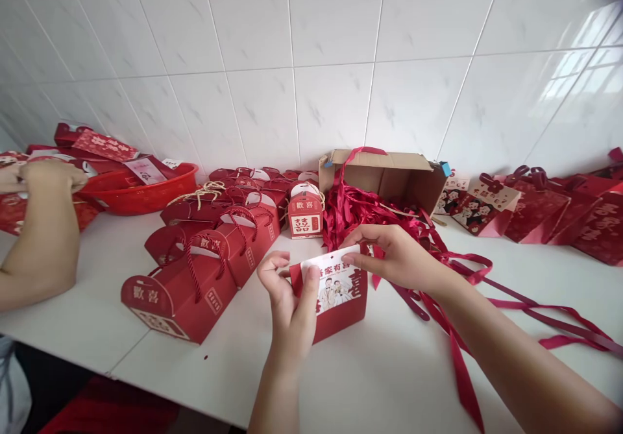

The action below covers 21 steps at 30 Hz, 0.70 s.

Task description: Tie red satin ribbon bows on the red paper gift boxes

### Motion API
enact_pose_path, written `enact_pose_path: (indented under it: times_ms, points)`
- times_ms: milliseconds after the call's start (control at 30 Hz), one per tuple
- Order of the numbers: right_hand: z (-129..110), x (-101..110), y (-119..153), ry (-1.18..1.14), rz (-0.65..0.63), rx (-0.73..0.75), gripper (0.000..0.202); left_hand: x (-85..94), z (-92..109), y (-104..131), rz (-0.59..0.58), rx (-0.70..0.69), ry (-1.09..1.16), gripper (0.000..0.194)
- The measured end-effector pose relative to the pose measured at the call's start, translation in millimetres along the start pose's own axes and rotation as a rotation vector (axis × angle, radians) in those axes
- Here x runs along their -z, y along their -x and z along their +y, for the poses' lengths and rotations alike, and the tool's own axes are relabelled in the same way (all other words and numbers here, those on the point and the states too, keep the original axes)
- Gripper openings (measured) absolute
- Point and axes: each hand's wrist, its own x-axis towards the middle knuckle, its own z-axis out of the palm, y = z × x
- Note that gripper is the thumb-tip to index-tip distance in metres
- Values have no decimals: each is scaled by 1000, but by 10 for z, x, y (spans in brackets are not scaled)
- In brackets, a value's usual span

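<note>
A small red gift box [343, 325] with a white printed card [335, 299] on its front stands on the table between my hands. My left hand [291, 294] is closed on its left side, thumb pressed on the card and fingers behind. My right hand [389, 255] pinches the upper right corner of the card and box between thumb and fingers. A small hole shows near the card's top edge. Behind my right hand lies a heap of dark red ribbons [355, 207], spilling from a cardboard box [403, 191] tipped on its side.
Red boxes with rope handles [204, 278] stand in rows at left, a small red box [305, 212] beside them. A red basin [141, 191] holds folded boxes near another person's arm [43, 233]. Finished-looking red bags [538, 210] line the right. Loose ribbons [549, 314] trail across the table.
</note>
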Motion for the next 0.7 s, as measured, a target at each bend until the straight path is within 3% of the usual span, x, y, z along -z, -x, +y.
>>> enact_pose_path:
  times_ms: [100, 200, 267, 700]
  points:
    - [22, -42, 1, -42, -11, -10, 18, -15, 55, -1, -30, -70, -31, 33]
    - [23, -61, 2, -35, -18, 59, 19, -23, 117, 18, -119, 74, 44, 26]
    - [21, -64, 0, -38, -35, 88, 20, -25, 135, 33, -107, 126, 71, 26]
    - [35, -57, -2, 8, -33, 66, 20, -35, 130, 15, -103, 117, -4, 23]
